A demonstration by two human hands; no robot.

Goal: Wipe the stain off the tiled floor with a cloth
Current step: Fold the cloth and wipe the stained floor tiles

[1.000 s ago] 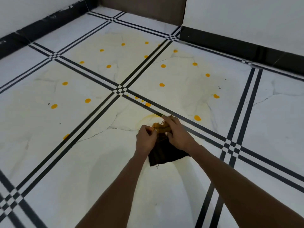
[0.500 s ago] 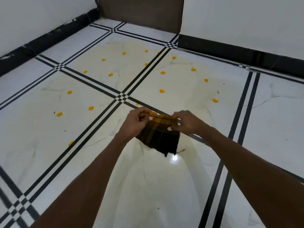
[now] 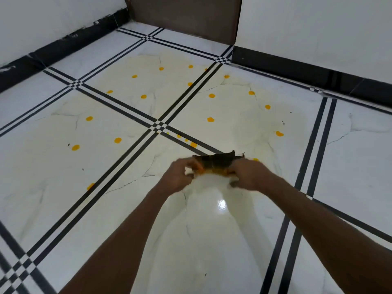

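Observation:
A dark cloth [image 3: 216, 164] with yellow-orange smears is stretched between both hands above the floor. My left hand [image 3: 180, 177] grips its left end and my right hand [image 3: 247, 175] grips its right end. Both hands are blurred by motion. The white tiled floor [image 3: 63, 166] carries a pale yellowish stain [image 3: 237, 124] spread over several tiles. Several orange-yellow spots dot it, such as the spot [image 3: 210, 119] ahead of my hands. The tile below my hands is glossy, with a bright reflection [image 3: 222, 203].
Black double grout lines cross at a junction [image 3: 158, 125]. A black skirting [image 3: 297, 71] runs along the white walls at right and left. A brown door [image 3: 184, 15] stands at the far corner.
The cloth was bunched low on the floor, then lifted and pulled out between both hands. It now sits as a flatter band. The view has moved closer to the door.

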